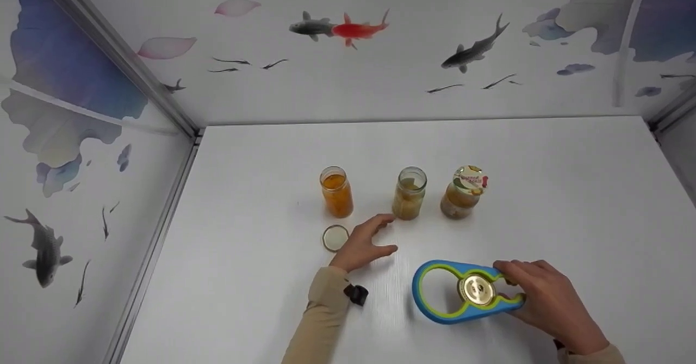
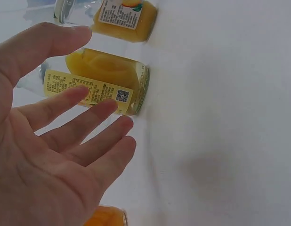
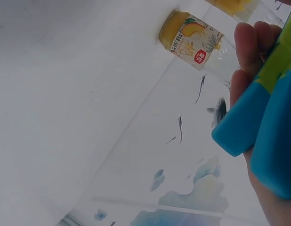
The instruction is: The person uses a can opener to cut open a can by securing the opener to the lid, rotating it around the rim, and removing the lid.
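Note:
My right hand (image 1: 554, 301) grips the handle end of a blue and green jar opener (image 1: 427, 309). A gold jar lid (image 1: 478, 290) sits in the opener's smaller ring. My left hand (image 1: 363, 246) is spread with nothing in it, near the base of the middle jar (image 1: 408, 201), which is lidless and holds yellowish fruit. In the left wrist view, that jar's yellow label (image 2: 108, 92) shows behind the fingers; whether they touch the glass I cannot tell. Left of it stands a lidless jar of orange fruit (image 1: 338, 196). On the right, another jar (image 1: 459, 201) has its printed lid on.
A round lid (image 1: 335, 238) lies on the white table (image 1: 244, 277), pale inside up, partly behind my left hand. Walls painted with fish rise at the back (image 1: 380, 81) and on the left (image 1: 81, 152).

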`<state>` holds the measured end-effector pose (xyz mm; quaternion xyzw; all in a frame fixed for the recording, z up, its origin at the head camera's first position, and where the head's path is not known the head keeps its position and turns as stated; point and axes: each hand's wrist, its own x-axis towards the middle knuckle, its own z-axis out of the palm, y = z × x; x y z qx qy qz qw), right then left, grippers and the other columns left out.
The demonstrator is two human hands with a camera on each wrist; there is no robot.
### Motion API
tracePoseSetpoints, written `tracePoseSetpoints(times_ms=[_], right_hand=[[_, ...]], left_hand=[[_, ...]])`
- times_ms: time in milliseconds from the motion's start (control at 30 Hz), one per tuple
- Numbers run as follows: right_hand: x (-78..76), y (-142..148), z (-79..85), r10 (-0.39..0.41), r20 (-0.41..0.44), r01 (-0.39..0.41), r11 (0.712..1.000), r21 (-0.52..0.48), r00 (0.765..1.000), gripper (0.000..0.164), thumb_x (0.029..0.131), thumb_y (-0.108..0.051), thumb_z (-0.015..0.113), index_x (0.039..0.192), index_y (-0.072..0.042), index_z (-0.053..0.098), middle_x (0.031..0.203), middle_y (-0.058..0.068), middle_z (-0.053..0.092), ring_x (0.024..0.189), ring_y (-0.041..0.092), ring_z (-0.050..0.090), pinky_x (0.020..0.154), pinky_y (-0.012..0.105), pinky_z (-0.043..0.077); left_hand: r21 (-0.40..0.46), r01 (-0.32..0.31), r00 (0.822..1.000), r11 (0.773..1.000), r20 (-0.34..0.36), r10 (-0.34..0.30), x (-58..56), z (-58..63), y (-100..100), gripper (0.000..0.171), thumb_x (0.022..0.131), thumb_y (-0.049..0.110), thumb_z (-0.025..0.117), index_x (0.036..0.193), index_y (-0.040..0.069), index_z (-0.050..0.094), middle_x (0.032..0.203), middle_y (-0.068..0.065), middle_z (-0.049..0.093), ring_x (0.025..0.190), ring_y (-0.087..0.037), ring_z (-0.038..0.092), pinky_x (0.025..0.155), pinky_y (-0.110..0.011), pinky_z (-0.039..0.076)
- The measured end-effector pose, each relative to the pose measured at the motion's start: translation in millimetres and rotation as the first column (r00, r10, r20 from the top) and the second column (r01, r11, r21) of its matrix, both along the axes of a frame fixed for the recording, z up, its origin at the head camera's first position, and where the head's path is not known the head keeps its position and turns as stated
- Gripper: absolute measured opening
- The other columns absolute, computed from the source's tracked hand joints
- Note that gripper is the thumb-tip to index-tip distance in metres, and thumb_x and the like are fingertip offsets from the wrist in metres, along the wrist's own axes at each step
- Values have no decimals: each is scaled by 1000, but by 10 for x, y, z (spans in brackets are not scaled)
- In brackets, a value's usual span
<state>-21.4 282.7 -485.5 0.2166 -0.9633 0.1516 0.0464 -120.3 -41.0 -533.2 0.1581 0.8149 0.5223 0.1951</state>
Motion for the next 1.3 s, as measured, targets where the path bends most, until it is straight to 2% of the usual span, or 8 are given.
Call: tracePoseSetpoints(times_ms=[167,400,600,733,933,1000,1167,1300], right_hand=[[-8,-29,-16,3,-12,-3,1000,-2,1000,71,44,-18,98,106,-15,63,74,-13,58,73,12,59,70,40,51],[-28,-83,-24,2,-13,-2,1000,-10,1000,71,44,-18,98,106,-13,64,75,-11,60,73,12,59,72,41,52],[-47,-121,-32,9,-25,-9,1000,-23,1000,69,46,-19,98,106,-13,64,76,-9,61,74,13,59,72,40,52],[-63,-150,-35,9,-18,-9,999,-31,1000,70,46,-20,98,107,-13,64,78,-7,63,75,14,60,72,41,52],[-71,-189,-49,-2,6,2,999,-39,1000,71,46,-20,98,108,-11,65,84,-3,66,79,17,61,75,42,52],[-68,-196,-57,-5,5,5,999,-41,1000,71,46,-20,98,108,-11,65,83,-4,66,78,17,61,75,42,51],[-65,-213,-78,-6,-26,4,998,-60,1000,72,45,-17,99,107,-13,64,81,-6,64,77,14,60,75,41,51],[-61,-226,-95,-8,-55,5,998,-65,998,73,42,-14,99,107,-13,65,79,-8,60,76,14,58,73,40,51]], left_hand=[[73,95,995,993,2,-96,76,1,75,49,90,13,69,135,5,51,136,-8,54,127,-21,48,106,-31,36],[181,208,977,961,4,-212,189,28,243,40,96,10,60,134,5,53,131,-10,57,122,-11,52,104,-27,37],[262,213,971,941,52,-234,285,41,348,39,97,9,59,135,5,53,132,-9,57,120,-6,52,102,-24,37],[369,202,963,907,93,-252,364,29,395,39,96,6,58,135,5,53,129,-1,59,118,-7,53,101,-25,38],[458,241,960,856,16,-278,458,18,457,37,97,-1,52,134,4,53,126,-1,60,118,-11,54,101,-30,41],[462,235,959,855,31,-281,488,25,488,36,98,2,51,134,4,53,125,-1,61,116,-10,55,100,-30,42],[510,139,947,849,183,-265,571,82,544,37,98,15,54,134,4,54,121,4,62,112,-9,57,98,-29,44],[632,32,922,774,280,-266,644,139,605,40,97,12,52,134,-4,51,122,-5,62,110,-13,58,97,-34,46]])
